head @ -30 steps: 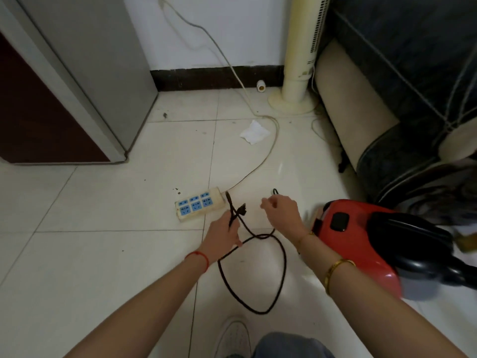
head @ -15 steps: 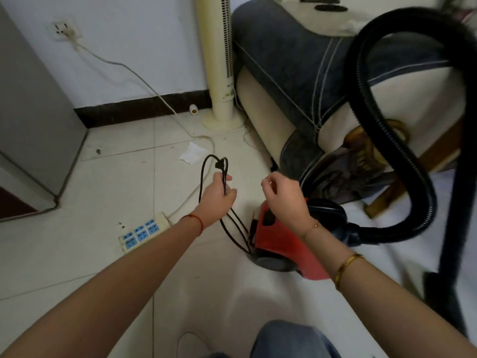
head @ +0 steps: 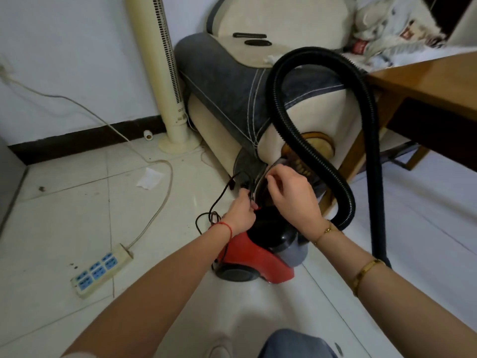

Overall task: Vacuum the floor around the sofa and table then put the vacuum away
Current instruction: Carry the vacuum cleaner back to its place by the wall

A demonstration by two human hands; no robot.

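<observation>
The vacuum (head: 254,257) sits on the floor tiles (head: 64,228) right in front of the person, red body low, black top under both hands. The left hand (head: 241,214) has its fingers curled around loops of the black cord (head: 219,200), whose plug (head: 231,184) hangs just beyond. The right hand (head: 293,197) hovers over the vacuum with fingers bent (whether they pinch the cord, I cannot tell). A power strip (head: 102,270) lies to the left. The hose (head: 313,156) arches up in front of the sofa (head: 232,99), with the table (head: 426,83) at right and a fan (head: 162,73) by the wall.
</observation>
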